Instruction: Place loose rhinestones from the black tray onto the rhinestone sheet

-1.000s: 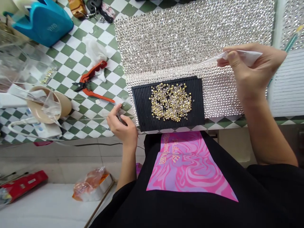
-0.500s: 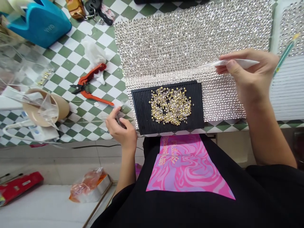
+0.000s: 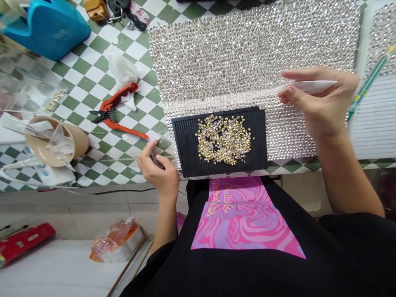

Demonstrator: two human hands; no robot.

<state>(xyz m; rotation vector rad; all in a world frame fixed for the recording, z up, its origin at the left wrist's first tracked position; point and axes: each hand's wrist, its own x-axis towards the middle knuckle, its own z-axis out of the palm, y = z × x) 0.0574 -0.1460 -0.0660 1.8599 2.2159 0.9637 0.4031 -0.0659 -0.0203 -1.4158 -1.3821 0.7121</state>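
My right hand [image 3: 324, 99] is over the rhinestone sheet [image 3: 247, 53], with a slim white pointed tool [image 3: 312, 86] held between thumb and fingers. Its thin clear tip reaches left across the sheet. Below the tip lies a black ridged tray [image 3: 258, 152], bearing a pile of gold and clear stones [image 3: 224, 140]. My left hand [image 3: 157, 167] rests at the table edge, left of the tray, fingers curled round something I cannot make out. A teal pen [image 3: 371, 80] lies under or behind my right hand.
Red-handled pliers [image 3: 113, 111] and crumpled white tissue [image 3: 122, 70] lie on the checkered table [image 3: 102, 66]. Further left are a beige cup [image 3: 78, 140] with plastic scraps and a blue tape dispenser [image 3: 55, 33]. Keys [image 3: 119, 8] lie at the back, a white lined board [image 3: 374, 119] at right.
My right hand has shifted slightly left, its index finger lifted and straighter off the white tool. The teal pen shows lower beside the hand. My left hand has hardly moved.
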